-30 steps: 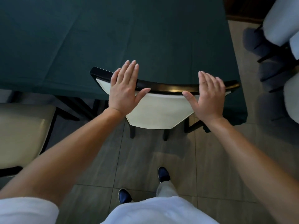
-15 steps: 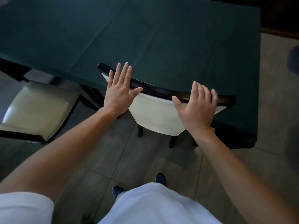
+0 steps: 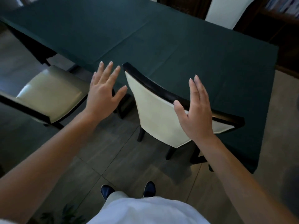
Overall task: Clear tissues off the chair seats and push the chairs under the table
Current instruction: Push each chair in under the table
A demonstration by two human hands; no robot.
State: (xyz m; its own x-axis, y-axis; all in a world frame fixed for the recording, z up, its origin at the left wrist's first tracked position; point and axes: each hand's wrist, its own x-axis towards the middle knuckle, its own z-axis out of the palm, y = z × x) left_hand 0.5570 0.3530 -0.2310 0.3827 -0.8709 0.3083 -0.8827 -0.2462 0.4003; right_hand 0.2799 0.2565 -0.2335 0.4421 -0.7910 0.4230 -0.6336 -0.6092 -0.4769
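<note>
- Looking down, both hands are up with fingers straight and spread, holding nothing.
- left hand (image 3: 103, 96) sits in the gap between the two chairs, off both of them.
- right hand (image 3: 196, 109) is in front of the top rail of the near chair (image 3: 155, 113); can't tell if it actually touches.
- That chair's seat is tucked under the surface (image 3: 145, 38), which has a dark green cloth over it.
- second chair (image 3: 48, 97) on the left is out from the surface, cream seat bare, no tissue on it.
</note>
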